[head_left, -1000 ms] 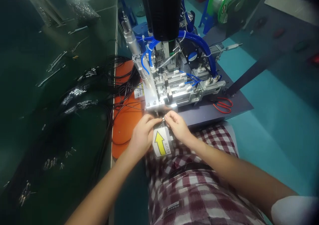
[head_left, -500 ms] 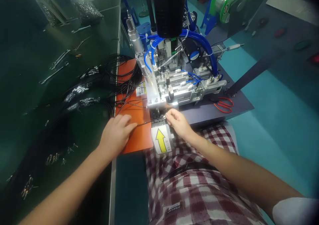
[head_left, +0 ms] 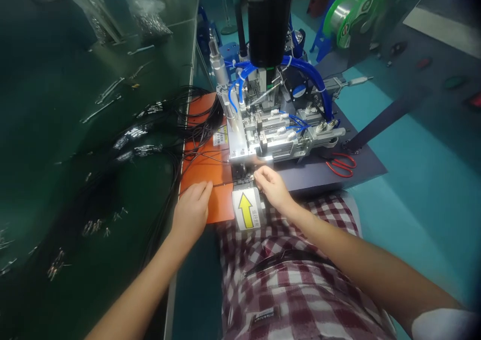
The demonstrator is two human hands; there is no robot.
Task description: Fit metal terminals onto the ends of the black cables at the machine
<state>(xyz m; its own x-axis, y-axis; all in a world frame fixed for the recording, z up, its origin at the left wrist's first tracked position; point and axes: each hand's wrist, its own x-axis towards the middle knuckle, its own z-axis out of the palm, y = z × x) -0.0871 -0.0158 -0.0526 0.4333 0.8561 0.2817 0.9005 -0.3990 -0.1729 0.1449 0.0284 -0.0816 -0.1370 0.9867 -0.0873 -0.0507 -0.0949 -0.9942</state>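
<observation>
A thin black cable (head_left: pixel 222 184) runs across the orange sheet (head_left: pixel 220 210) toward the front of the machine. My left hand (head_left: pixel 192 205) rests over the sheet, its thumb and fingers closed on this cable. At the machine's chain-like track (head_left: pixel 243 182), my right hand (head_left: pixel 272 187) pinches the cable's small metal end; the fingertips partly cover it. Just below the track is a white cover with a yellow arrow (head_left: pixel 246 210). Behind both hands stands the metal machine (head_left: pixel 281 139) with blue air hoses (head_left: pixel 308 71).
Bundles of black cables with metal ends (head_left: pixel 137 132) lie on the dark green table (head_left: pixel 124 260) at left. Red-handled pliers or cutters (head_left: pixel 341 165) lie on the machine base at right. A green wire spool (head_left: pixel 342 21) hangs at upper right; a black cylinder (head_left: pixel 268 31) overhangs the machine.
The view has shifted slightly, moving the scene rightward. My left hand's fingers have drawn together at the cable. My right hand stays at the track.
</observation>
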